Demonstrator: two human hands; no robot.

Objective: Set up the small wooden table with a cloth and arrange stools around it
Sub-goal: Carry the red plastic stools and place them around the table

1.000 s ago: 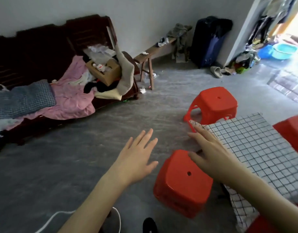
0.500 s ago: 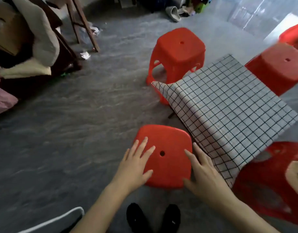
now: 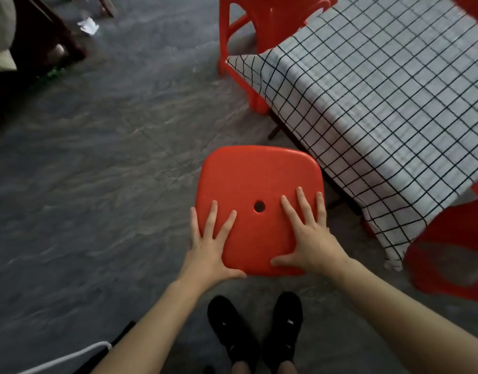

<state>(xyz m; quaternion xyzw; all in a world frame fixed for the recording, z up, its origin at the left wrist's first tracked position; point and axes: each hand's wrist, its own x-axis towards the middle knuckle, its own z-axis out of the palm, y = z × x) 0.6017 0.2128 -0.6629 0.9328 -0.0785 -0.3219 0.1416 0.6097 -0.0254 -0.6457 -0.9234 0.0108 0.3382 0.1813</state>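
A red plastic stool (image 3: pixel 259 179) with a round hole in its seat stands on the floor just in front of my feet, at the near left side of the small table. A white cloth with a black grid (image 3: pixel 381 90) covers the table, so only a dark leg (image 3: pixel 275 132) shows. My left hand (image 3: pixel 211 247) and my right hand (image 3: pixel 310 238) lie on the near half of the seat, fingers spread, with the left thumb hooked around the near edge. Another red stool (image 3: pixel 240 31) stands at the table's far left corner.
A third red stool (image 3: pixel 448 252) sits at the table's near right side, partly under the hanging cloth. Dark wooden furniture (image 3: pixel 43 36) fills the upper left, with a paper scrap (image 3: pixel 88 26) beside it. My black shoes (image 3: pixel 232 327) stand below the stool. A white cord (image 3: pixel 70 354) crosses the bottom left.
My head has tilted down and moved closer. Both hands have come down from beside the stool onto its seat, and the stool now sits close beside the cloth's edge.
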